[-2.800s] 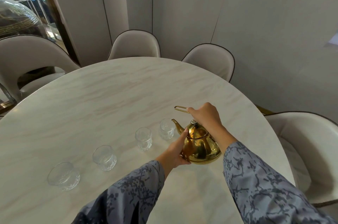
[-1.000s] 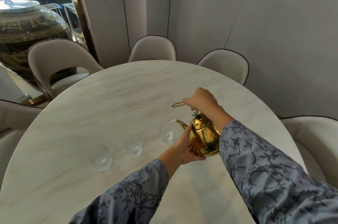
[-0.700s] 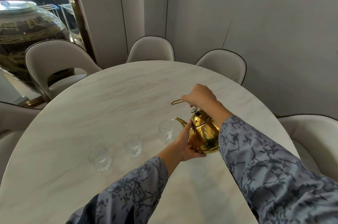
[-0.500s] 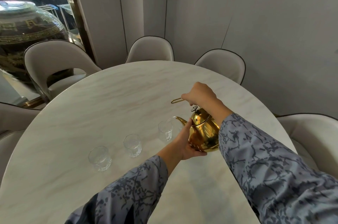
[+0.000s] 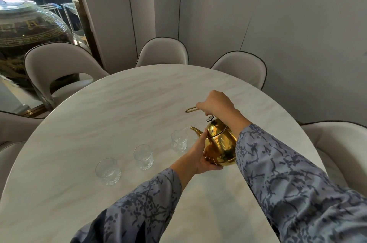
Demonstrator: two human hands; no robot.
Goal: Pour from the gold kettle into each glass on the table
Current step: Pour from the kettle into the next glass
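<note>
The gold kettle (image 5: 220,144) hangs tilted above the marble table (image 5: 123,107), spout pointing left. My right hand (image 5: 215,103) grips its thin handle from above. My left hand (image 5: 200,155) cups the kettle's belly from the left. A thin stream leaves the spout over the rightmost glass (image 5: 179,141). Two more clear glasses, a middle glass (image 5: 143,156) and a left glass (image 5: 108,171), stand in a row running down to the left. A faint rim of another glass shows behind the spout; most of it is hidden.
Beige chairs ring the table: one at far left (image 5: 59,68), two at the back (image 5: 161,52) (image 5: 241,68), one at right (image 5: 341,143). A large dark urn (image 5: 23,36) stands behind the left chair. Grey wall panels lie beyond.
The kettle rose off the table and tipped further towards the rightmost glass; a stream now shows at the spout. My view shifted, and the fourth glass at far left has left the frame.
</note>
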